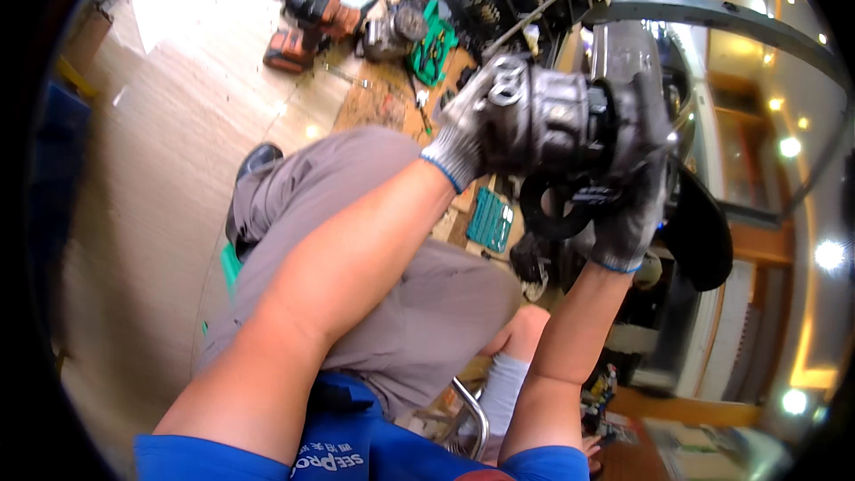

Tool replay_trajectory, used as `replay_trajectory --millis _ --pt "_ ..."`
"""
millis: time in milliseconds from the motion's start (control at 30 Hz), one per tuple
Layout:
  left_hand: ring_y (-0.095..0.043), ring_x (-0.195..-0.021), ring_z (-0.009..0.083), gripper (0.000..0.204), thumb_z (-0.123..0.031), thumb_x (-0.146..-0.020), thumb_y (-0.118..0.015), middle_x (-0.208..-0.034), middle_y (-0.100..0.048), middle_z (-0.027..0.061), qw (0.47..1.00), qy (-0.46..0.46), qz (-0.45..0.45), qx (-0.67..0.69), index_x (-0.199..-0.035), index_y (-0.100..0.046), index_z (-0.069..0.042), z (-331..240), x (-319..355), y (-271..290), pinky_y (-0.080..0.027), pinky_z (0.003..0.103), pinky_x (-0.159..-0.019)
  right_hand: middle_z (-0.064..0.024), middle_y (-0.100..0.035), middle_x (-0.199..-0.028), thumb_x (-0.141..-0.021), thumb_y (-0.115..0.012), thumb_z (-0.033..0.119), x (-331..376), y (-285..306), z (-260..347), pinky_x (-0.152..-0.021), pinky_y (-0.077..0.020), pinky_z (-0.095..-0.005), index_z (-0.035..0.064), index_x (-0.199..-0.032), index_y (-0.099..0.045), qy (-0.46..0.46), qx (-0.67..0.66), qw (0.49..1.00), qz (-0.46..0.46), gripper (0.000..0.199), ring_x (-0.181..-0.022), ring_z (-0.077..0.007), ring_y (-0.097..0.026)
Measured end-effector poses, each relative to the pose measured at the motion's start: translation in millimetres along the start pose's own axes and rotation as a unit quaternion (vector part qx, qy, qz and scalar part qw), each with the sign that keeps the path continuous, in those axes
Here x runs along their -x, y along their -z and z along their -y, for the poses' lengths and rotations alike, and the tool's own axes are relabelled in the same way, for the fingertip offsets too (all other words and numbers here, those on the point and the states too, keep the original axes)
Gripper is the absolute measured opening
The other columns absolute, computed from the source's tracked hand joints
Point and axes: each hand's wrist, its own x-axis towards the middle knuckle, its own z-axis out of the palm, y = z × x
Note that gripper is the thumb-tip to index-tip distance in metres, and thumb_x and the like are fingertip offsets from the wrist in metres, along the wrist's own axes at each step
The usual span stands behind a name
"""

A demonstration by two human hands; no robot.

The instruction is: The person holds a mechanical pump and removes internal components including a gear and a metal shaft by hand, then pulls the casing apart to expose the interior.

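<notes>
Both of my hands wear grey knitted gloves with blue cuffs and hold up a dark, greasy cylindrical metal housing (557,116), which looks like part of a motor or gearbox. It lies sideways, ribbed along its body. My left hand (463,120) is closed round its left end, the fingers partly hidden behind it. At the right end, my right hand (631,214) grips from below and the side, blurred by motion. A black ring-shaped part (552,207) shows just under the housing; whether it is attached I cannot tell.
An orange-and-black cordless drill (307,27) lies on the floor beside a metal motor part (392,31) and a green plastic piece (434,44). A teal tool case (490,218) sits below my hands. A curved grey metal bar (712,11) spans the right. A sock-clad leg (508,387) is near.
</notes>
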Motion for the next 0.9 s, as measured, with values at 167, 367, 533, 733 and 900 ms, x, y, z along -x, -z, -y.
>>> replay_trajectory --millis 167,367,533,733,900 --pt "-0.064 -0.118 0.0242 0.045 -0.039 -0.081 -0.074 -0.127 -0.068 0.0049 0.999 0.039 -0.01 0.023 -0.12 -0.069 -0.018 -4 8 -4 -0.049 0.045 -0.101 -0.0111 -0.045 -0.157 -0.102 -0.057 0.044 -3 -1 2 -0.119 -0.0361 -0.0444 0.01 -0.161 -0.027 -0.042 0.033 0.998 0.042 0.075 -0.142 -0.0272 -0.046" --pt "-0.064 -0.116 0.0245 0.044 -0.037 -0.082 -0.073 -0.126 -0.068 0.0056 0.997 0.06 -0.012 0.055 -0.12 -0.068 -0.016 -7 9 -7 -0.05 0.044 -0.1 -0.0123 -0.049 -0.154 -0.103 -0.057 0.042 -2 -7 1 -0.117 -0.0386 -0.0443 0.006 -0.158 -0.033 -0.044 -0.02 0.995 0.084 0.07 -0.138 -0.0272 -0.049" --pt "-0.064 -0.115 0.0248 0.043 -0.035 -0.083 -0.071 -0.125 -0.068 0.0061 0.99 0.074 -0.013 0.122 -0.121 -0.068 -0.015 -8 9 -8 -0.05 0.044 -0.099 -0.0114 -0.055 -0.146 -0.103 -0.058 0.039 -6 22 -9 -0.106 -0.0471 -0.0392 0.0003 -0.149 -0.046 -0.017 0.12 0.989 -0.085 0.062 -0.129 -0.0204 -0.055" --pt "-0.064 -0.113 0.025 0.042 -0.033 -0.085 -0.07 -0.124 -0.068 0.0068 0.945 0.1 -0.01 0.311 -0.121 -0.067 -0.013 -8 7 -11 -0.051 0.043 -0.098 -0.0026 -0.061 -0.116 -0.09 -0.072 0.026 -5 24 -18 -0.077 -0.054 -0.0271 0.0087 -0.15 -0.038 0.029 -0.01 0.998 -0.05 0.071 -0.093 -0.0116 -0.06" --pt "-0.065 -0.112 0.0253 0.041 -0.031 -0.086 -0.068 -0.123 -0.068 0.0073 0.909 0.13 0.0 0.395 -0.122 -0.066 -0.011 -12 7 -9 -0.052 0.043 -0.098 -0.0073 -0.064 -0.125 -0.09 -0.069 0.027 -11 15 -16 -0.083 -0.0529 -0.0284 0.002 -0.149 -0.039 0.025 0.011 0.999 -0.028 0.071 -0.099 -0.0138 -0.063"
